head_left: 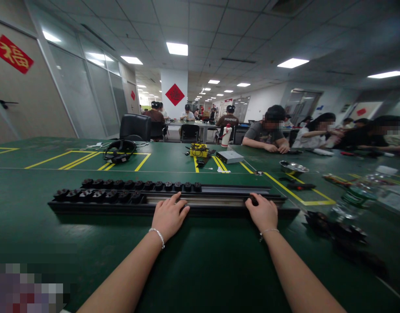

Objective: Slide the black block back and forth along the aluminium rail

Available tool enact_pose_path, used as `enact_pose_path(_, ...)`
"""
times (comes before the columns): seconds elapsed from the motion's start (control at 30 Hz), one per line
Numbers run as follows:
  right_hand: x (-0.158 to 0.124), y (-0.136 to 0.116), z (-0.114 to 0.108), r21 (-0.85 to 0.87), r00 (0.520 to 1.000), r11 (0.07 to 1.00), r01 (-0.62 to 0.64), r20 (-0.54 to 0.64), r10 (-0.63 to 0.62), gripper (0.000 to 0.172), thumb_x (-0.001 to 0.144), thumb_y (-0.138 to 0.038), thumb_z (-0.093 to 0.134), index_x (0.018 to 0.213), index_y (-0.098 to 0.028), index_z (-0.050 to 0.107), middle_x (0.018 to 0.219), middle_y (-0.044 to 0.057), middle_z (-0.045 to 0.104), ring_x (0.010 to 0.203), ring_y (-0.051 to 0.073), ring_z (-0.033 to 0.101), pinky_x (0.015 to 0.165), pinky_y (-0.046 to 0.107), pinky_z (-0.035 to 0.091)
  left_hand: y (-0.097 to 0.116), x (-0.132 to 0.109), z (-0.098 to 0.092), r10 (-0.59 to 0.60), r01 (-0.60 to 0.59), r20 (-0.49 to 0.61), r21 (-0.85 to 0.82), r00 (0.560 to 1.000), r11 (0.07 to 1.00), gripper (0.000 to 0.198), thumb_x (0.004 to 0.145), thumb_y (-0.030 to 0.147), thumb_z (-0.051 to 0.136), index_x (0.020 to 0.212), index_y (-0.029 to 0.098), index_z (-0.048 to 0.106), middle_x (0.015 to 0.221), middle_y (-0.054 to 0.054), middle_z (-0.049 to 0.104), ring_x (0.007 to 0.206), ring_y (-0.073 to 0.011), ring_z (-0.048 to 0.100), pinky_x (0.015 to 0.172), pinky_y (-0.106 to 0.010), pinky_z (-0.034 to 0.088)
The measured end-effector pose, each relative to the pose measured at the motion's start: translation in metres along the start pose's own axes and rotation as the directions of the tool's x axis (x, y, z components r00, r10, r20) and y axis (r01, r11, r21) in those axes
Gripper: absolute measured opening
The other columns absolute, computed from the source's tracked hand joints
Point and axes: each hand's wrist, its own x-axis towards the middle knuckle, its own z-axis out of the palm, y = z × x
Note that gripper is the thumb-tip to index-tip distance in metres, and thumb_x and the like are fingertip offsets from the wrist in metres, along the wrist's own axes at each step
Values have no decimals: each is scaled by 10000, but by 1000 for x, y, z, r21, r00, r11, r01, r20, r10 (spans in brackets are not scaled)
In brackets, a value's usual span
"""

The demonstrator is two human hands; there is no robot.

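Two long black power-track rails (219,211) lie side by side across the green table in front of me. The rear rail (234,190) carries a row of black sockets (149,185) on its left and middle stretch. On the left part of the front rail sits another row of black sockets (98,196); bare metal channel shows to their right. My left hand (169,215) rests on the front rail near its middle, fingers spread, holding nothing. Toward the right end, my right hand (262,211) has its fingers closed around a single black socket (253,200) at the channel.
At right are a water bottle (356,195), loose black parts (333,228), a metal bowl (294,167) and a screwdriver-like tool (301,186). Farther back are a headset (120,151), a yellow item (200,150) and a grey box (230,156). A person (268,130) sits across the table.
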Motion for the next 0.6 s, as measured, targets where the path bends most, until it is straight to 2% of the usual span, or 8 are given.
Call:
enact_pose_path(0.3,2,4,-4,-30,997,997,70,37,-69,394,759,-383,388,1034,-195,598,1093,90,608,1070,221,502,939,380,290,1,0,-1,-6,6,4,-20,1000,1000,376,852,471,285,1055,346,576,1333,10,425,1044,-199,509,867,-381,336)
enact_pose_path(0.6,2,6,0,-30,997,997,73,0,-73,403,756,-384,397,1030,-180,612,1063,100,621,1042,231,522,921,378,320,-1,-1,3,26,-25,-43,4,999,1000,387,861,473,253,1041,349,572,1316,14,442,1019,-197,521,848,-390,350)
